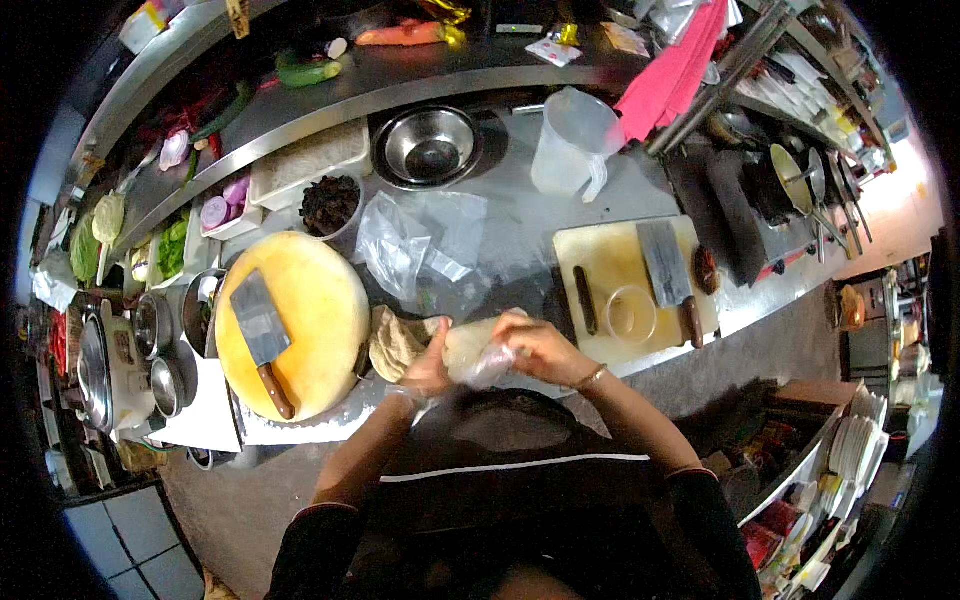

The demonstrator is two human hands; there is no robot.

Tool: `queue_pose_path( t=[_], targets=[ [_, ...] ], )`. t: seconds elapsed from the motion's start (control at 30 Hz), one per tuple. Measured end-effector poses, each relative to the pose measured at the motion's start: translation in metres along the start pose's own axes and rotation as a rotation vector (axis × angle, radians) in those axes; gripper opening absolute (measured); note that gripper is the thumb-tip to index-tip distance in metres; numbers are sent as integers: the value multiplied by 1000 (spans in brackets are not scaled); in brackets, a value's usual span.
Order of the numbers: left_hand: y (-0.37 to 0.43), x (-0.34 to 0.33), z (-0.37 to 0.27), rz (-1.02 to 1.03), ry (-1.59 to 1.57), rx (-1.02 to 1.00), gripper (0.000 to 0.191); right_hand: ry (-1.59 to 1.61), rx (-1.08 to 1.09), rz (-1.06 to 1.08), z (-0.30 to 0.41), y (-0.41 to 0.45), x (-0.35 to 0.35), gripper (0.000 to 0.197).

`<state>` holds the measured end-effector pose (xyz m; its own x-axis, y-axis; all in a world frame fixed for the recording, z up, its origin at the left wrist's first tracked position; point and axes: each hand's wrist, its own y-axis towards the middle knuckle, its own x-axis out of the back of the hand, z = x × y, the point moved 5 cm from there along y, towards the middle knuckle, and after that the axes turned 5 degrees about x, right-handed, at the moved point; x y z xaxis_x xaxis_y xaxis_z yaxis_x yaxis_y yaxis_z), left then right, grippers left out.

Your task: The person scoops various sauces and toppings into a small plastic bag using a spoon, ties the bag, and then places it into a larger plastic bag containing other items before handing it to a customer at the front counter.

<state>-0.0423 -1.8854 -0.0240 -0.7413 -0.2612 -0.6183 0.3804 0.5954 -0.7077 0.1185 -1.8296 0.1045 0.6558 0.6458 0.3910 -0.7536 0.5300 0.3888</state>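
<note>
At the front edge of the steel counter, my left hand [429,369] grips the left side of a pale bundle wrapped in clear plastic [474,354]. The fingers of my right hand [536,346] pinch the plastic on its right side. What the bundle contains cannot be told. A beige cloth [396,343] lies just left of my left hand. Further left, a cleaver [259,319] rests on a round chopping board [322,300]. Right of my right hand, a rectangular cutting board [600,247] carries a second cleaver [664,262] and a round clear plastic container [630,315].
Crumpled clear plastic bags [405,244] lie behind the bundle. Beyond them stand a steel bowl [430,146], a plastic measuring jug [566,150] and a tub of dark pieces [330,206]. A steel shelf [315,101] spans the back. A pink cloth [671,75] hangs at right.
</note>
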Motion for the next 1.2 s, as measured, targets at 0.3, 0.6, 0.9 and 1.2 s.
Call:
queue_pose_path(
  t=[0.3,0.6,0.9,1.2],
  targets=[
    [-12,-50,-20,72,142,-271,60,14,-212,-317,-4,-38,12,23],
    [9,-32,-18,256,12,-385,70,185,-180,-84,18,1,-4,23],
    [-17,-86,-9,1024,-176,-186,86,201,-126,55,29,-10,2,21],
    [-20,-62,-39,529,-366,-194,65,280,-313,-104,19,-22,27,18]
  ],
)
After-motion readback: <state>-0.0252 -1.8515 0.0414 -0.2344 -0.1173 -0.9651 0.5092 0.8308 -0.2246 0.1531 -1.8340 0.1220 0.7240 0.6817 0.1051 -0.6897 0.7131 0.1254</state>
